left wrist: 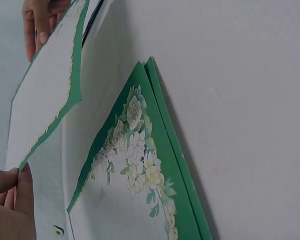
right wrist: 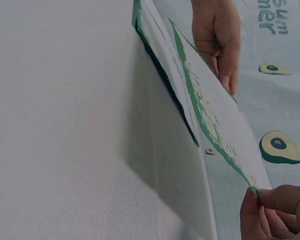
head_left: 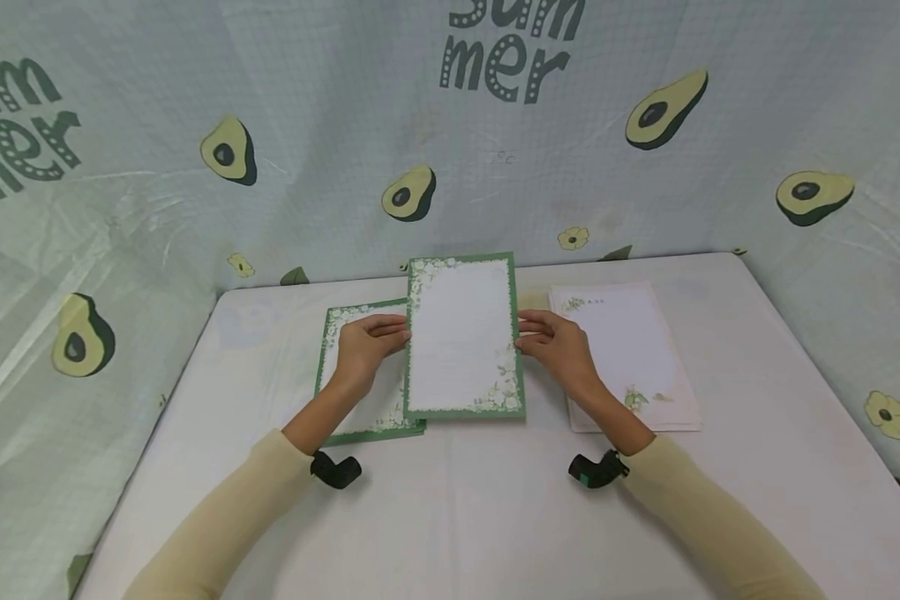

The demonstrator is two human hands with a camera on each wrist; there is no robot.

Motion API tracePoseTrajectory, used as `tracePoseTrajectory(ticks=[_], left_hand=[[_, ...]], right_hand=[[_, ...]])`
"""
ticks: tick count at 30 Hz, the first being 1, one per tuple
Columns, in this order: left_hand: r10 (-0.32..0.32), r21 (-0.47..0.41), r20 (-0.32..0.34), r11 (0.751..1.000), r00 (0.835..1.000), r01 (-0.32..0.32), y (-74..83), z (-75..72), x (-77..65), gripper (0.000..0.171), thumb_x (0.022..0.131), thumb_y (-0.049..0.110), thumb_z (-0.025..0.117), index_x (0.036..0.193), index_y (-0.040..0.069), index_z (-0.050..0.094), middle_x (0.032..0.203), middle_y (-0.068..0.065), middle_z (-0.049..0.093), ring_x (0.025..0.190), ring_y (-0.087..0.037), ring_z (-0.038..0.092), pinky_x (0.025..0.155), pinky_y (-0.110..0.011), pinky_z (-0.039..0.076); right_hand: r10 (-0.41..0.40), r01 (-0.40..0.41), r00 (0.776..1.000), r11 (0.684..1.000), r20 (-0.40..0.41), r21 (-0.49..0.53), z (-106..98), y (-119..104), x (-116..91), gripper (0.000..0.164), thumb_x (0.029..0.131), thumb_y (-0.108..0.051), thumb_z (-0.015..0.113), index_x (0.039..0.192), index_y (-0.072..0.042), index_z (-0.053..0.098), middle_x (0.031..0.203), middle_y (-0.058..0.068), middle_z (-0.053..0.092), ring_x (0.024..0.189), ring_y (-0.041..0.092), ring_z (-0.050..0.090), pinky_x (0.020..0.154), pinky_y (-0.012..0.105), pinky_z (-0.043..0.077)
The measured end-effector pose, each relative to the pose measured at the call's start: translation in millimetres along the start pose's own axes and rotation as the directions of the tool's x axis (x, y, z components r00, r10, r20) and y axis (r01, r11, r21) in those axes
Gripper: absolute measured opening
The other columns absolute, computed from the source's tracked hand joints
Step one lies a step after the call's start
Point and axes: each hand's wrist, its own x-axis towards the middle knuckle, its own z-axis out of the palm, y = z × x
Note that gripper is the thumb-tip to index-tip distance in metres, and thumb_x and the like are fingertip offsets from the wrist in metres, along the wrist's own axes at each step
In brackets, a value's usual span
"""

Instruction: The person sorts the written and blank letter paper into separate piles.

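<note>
A sheet of stationery paper (head_left: pixel 461 337) with a green border and white flowers is held up over the middle of the table. My left hand (head_left: pixel 370 347) pinches its left edge between thumb and fingers. On the opposite edge, my right hand (head_left: pixel 558 346) pinches it the same way. The wrist views show the sheet raised and tilted, with daylight under it. Below my left hand lies a stack of matching green-bordered paper (left wrist: pixel 140 150), partly covered by the raised sheet in the head view. A stack of pale pink paper (head_left: pixel 630 342) with leafy corners lies beneath my right forearm.
A white cloth covers the table (head_left: pixel 450 517). Behind it hangs a pale curtain (head_left: pixel 307 100) printed with avocados and lettering, which also runs along the left and right sides. Each wrist carries a small black camera (head_left: pixel 337 471).
</note>
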Motion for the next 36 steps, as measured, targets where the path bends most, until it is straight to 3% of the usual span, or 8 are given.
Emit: tracePoseTrajectory(ticks=[5,13,17,25,36], left_hand=[[0.0,-0.007,-0.006,1.0,1.0,0.0,-0.9,-1.3,0.2,0.029,0.093,-0.004,0.071,0.122,-0.01,0.067,0.106,-0.013,0.075,0.089,-0.008,0.073,0.084,-0.026,0.062],[-0.02,0.002,-0.016,1.0,1.0,0.02,-1.5,-2.1,-1.3,0.03,0.094,-0.003,0.071,0.122,-0.01,0.067,0.113,-0.022,0.072,0.089,-0.007,0.073,0.085,-0.025,0.062],[-0.021,0.004,-0.017,1.0,1.0,0.021,-0.7,-3.4,-1.8,0.029,0.094,-0.003,0.071,0.121,-0.009,0.067,0.111,-0.019,0.073,0.089,-0.007,0.073,0.085,-0.025,0.062],[-0.026,0.002,-0.023,1.0,0.999,0.027,-0.9,-7.8,-2.7,0.029,0.094,-0.002,0.071,0.122,-0.01,0.067,0.108,-0.014,0.073,0.09,-0.007,0.073,0.085,-0.025,0.061],[-0.004,0.045,-0.05,0.999,0.999,0.006,-1.8,-15.8,-4.7,0.03,0.094,0.0,0.071,0.123,-0.01,0.066,0.115,-0.021,0.071,0.09,-0.007,0.072,0.085,-0.024,0.061]], right_hand=[[0.001,-0.001,1.0,1.0,-0.002,0.029,2,-1,0,0.045,0.095,-0.003,0.071,0.139,0.001,0.059,0.125,0.022,0.067,0.109,0.034,0.069,0.084,0.025,0.062],[-0.015,0.015,1.0,0.999,0.003,0.05,3,2,0,0.045,0.095,-0.003,0.071,0.139,0.001,0.059,0.125,0.023,0.067,0.109,0.036,0.069,0.084,0.023,0.061],[-0.017,0.017,1.0,0.998,0.002,0.061,5,3,-1,0.046,0.095,-0.004,0.072,0.139,0.0,0.06,0.126,0.022,0.067,0.11,0.035,0.069,0.084,0.024,0.061],[-0.017,0.017,1.0,1.0,-0.005,0.024,11,4,-1,0.046,0.095,-0.008,0.074,0.138,-0.004,0.061,0.126,0.018,0.068,0.107,0.032,0.07,0.083,0.023,0.061],[-0.011,0.011,0.999,1.0,-0.038,0.003,24,-1,2,0.048,0.094,-0.009,0.074,0.14,-0.003,0.06,0.127,0.019,0.068,0.109,0.031,0.07,0.084,0.023,0.061]])
